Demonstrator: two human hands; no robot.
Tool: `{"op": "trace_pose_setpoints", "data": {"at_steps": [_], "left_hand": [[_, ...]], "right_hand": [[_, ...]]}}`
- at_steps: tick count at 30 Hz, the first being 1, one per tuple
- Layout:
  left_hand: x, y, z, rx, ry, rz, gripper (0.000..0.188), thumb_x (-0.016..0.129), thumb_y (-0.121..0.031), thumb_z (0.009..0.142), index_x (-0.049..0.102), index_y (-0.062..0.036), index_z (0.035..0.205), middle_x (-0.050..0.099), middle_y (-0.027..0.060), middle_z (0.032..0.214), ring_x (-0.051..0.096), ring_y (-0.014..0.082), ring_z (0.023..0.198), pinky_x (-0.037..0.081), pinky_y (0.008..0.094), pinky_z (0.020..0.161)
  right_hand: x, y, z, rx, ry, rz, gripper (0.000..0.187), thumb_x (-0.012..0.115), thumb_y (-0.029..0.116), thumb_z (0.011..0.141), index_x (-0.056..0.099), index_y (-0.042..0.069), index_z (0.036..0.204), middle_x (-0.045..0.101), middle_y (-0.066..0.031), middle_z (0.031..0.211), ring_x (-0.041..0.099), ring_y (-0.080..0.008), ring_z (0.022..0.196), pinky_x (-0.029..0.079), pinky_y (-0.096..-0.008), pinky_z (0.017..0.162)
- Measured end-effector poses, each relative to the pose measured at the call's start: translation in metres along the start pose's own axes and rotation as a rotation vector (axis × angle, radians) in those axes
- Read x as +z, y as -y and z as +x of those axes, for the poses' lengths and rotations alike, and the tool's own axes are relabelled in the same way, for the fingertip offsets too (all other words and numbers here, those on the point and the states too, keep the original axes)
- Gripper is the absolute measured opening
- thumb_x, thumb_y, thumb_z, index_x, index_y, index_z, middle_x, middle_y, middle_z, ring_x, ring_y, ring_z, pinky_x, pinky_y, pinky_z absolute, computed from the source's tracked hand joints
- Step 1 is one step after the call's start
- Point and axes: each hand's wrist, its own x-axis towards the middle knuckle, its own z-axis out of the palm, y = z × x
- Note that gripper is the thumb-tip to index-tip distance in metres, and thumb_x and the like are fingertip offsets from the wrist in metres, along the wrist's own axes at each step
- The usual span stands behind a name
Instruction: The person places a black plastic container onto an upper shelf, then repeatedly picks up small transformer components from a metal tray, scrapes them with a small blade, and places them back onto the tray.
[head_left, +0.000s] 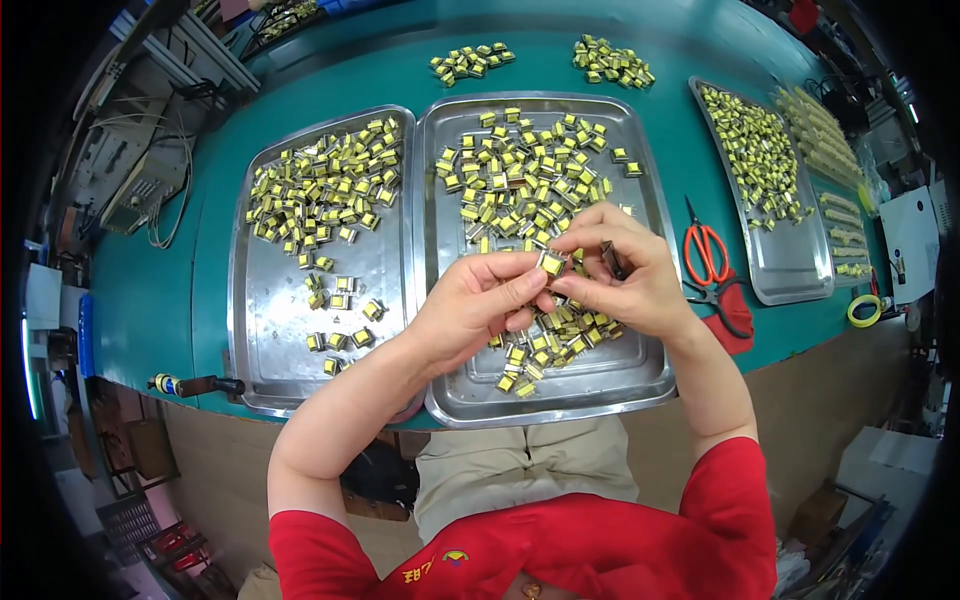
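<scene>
Over the middle metal tray (470, 395), my two hands meet at a small transformer (552, 263) with yellow tape and metal pins. My left hand (480, 300) pinches it between thumb and fingers. My right hand (645, 275) is closed beside it, its thumb and fingertips close around the transformer's right side. A small dark object (612, 262) shows within the right hand; its kind is mostly hidden by the fingers. Below and beyond the hands, many similar yellow transformers (520, 175) lie heaped in the tray.
At left, another metal tray (290, 375) holds more transformers. A third tray (790, 280) stands at right beside rows of pale parts (820, 135). Orange-handled scissors (706, 255) and black-handled cutters (728, 305) lie between trays. Two transformer piles (612, 63) sit at the back.
</scene>
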Motion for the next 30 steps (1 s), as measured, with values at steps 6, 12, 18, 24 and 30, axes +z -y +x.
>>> {"op": "trace_pose_setpoints", "data": {"at_steps": [6,12,18,24,30], "left_hand": [[0.001,-0.001,-0.001,0.021,-0.028,-0.097,0.023,0.058,-0.016,0.091,0.060,-0.0020,0.109,0.061,0.0036,0.087,0.048,0.0047,0.066,0.036,0.0177,0.055],[0.010,-0.001,-0.001,0.260,-0.173,0.129,0.031,0.065,-0.003,0.083,0.058,-0.0022,0.114,0.060,0.0016,0.092,0.051,0.0041,0.075,0.040,0.0177,0.062],[0.005,-0.002,-0.001,0.328,-0.260,0.375,0.039,0.070,0.002,0.076,0.056,-0.0021,0.113,0.055,-0.0018,0.087,0.050,0.0045,0.077,0.043,0.0181,0.070],[0.003,-0.002,0.002,0.351,-0.371,0.361,0.032,0.071,0.003,0.075,0.055,-0.0026,0.102,0.052,-0.0029,0.082,0.049,0.0044,0.075,0.043,0.0185,0.070],[0.001,-0.003,0.002,0.355,-0.376,0.407,0.033,0.073,0.001,0.074,0.055,-0.0034,0.102,0.053,-0.0025,0.082,0.050,0.0046,0.076,0.044,0.0186,0.070]], "right_hand": [[0.001,0.001,0.000,0.028,0.000,0.024,0.032,0.071,-0.002,0.072,0.064,0.003,0.102,0.053,-0.0039,0.097,0.038,-0.0022,0.056,0.029,-0.0171,0.051],[0.002,0.006,0.000,0.169,-0.032,0.165,0.029,0.068,-0.005,0.073,0.065,0.002,0.100,0.055,-0.0036,0.098,0.041,-0.0026,0.060,0.031,-0.0175,0.053],[-0.011,-0.001,0.002,-0.034,-0.079,-0.392,0.017,0.068,-0.005,0.071,0.064,0.000,0.086,0.056,-0.0055,0.079,0.054,-0.0120,0.065,0.040,-0.0236,0.055],[-0.011,-0.001,0.000,-0.014,0.117,-0.731,0.016,0.072,0.004,0.068,0.065,0.003,0.083,0.055,-0.0070,0.077,0.059,-0.0228,0.067,0.046,-0.0321,0.058],[-0.009,0.001,-0.002,-0.043,0.201,-0.808,0.017,0.073,0.009,0.067,0.067,0.006,0.082,0.054,-0.0062,0.074,0.058,-0.0240,0.067,0.046,-0.0356,0.057]]}}
